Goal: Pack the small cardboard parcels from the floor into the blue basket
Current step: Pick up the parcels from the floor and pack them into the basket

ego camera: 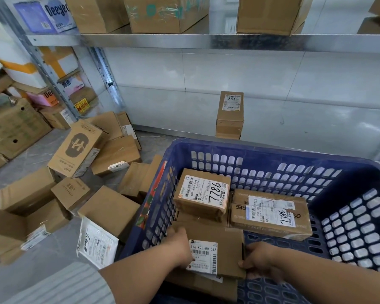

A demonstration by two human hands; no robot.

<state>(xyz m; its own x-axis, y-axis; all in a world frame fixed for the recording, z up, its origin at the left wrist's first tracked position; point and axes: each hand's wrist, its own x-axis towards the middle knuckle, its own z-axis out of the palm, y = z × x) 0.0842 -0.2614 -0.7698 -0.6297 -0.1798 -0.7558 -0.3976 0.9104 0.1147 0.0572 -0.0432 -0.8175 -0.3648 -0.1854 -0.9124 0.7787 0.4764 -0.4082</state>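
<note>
The blue basket (272,154) fills the right foreground. Inside its near left part, both hands grip a flat cardboard parcel (227,244) with a white label. My left hand (179,242) holds its left edge and my right hand (259,260) holds its right edge. It lies over another parcel (198,286). Two labelled parcels marked 7786 rest farther in: one at the left (203,194), one at the right (270,213). Several small cardboard parcels (110,207) lie heaped on the floor left of the basket.
A metal shelf (184,41) carrying big boxes spans the top. One upright parcel (229,115) stands on the low shelf behind the basket. Large cartons (11,126) and stacked boxes crowd the far left. A white mailer bag (97,244) leans against the basket's left side.
</note>
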